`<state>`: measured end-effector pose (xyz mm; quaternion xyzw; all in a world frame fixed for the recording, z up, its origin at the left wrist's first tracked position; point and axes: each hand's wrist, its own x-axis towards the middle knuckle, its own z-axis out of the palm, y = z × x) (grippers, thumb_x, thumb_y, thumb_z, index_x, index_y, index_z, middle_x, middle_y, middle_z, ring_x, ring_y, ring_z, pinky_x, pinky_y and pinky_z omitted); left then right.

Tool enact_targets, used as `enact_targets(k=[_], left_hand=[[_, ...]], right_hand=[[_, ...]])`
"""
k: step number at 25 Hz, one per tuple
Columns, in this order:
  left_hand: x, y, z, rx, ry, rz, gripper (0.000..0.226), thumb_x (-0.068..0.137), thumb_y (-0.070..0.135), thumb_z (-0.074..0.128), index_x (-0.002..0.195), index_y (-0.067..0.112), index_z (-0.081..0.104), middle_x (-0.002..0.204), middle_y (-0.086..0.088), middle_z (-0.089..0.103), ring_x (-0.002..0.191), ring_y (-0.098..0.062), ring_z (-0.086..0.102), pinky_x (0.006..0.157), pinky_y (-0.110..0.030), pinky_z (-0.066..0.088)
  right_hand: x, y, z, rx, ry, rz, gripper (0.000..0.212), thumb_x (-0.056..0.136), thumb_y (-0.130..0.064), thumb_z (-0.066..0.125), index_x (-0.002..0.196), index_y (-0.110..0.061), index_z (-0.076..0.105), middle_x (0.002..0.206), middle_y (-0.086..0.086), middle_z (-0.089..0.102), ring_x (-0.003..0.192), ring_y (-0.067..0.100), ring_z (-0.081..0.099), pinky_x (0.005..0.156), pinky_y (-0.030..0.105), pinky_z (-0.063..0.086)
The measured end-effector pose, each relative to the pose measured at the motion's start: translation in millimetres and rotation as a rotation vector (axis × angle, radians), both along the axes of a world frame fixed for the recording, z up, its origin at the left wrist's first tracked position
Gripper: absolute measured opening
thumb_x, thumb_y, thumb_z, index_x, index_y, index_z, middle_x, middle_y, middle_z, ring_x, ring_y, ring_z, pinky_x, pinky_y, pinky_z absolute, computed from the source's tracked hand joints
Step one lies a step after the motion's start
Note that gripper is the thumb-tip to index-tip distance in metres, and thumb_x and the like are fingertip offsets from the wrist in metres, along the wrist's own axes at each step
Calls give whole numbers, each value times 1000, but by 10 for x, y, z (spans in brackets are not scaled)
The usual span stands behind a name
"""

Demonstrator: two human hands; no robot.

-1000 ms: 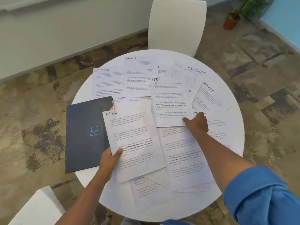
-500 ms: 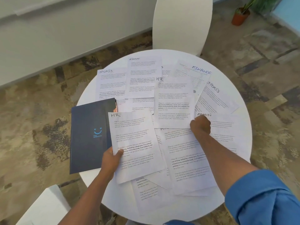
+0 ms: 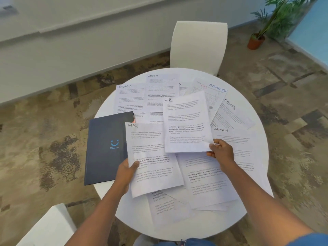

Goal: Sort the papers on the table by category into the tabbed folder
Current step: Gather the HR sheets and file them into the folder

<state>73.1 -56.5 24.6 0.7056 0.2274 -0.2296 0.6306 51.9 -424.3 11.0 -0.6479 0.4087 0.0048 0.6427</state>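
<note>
Right hand (image 3: 221, 151), flat on the pile a second ago, now pinches a second HR sheet (image 3: 186, 121) by its near corner, lifted toward the first HR sheet (image 3: 150, 157) gripped by left hand (image 3: 126, 172). HR set building; filing not begun. Dark folder (image 3: 106, 148) lies closed at table (image 3: 255, 201) left, tabs hidden. Body text unreadable.

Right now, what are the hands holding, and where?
Left hand pinches one HR sheet by its left edge; right hand pinches another HR sheet at its bottom-right corner.
</note>
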Motion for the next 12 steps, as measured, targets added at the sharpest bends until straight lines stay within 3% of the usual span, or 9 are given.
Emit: enact_targets(k=[3,8,12], left_hand=[[-68,-101,63,-32,-7,7,24,100,15,55,123,19,62,111,-3,73,98,-25,71,77,-37,58],[-174,-242,88,-45,20,72,26,104,18,46,125,17,61,114,-7,72,99,-28,70,82,-42,58],[-297,-274,100,-87,-28,100,34,104,36,45,122,14,63,113,-5,73,99,-25,70,81,-38,56]], right_hand=[[-310,266,13,27,-35,72,15,93,0,61,105,-8,64,97,13,68,73,21,68,64,31,61],[-782,647,-46,6,-36,191,16,93,0,62,94,-16,66,94,9,73,73,20,71,68,41,62],[-937,779,-45,-6,-45,242,15,93,-3,62,97,-15,69,95,7,74,81,22,72,67,38,62]])
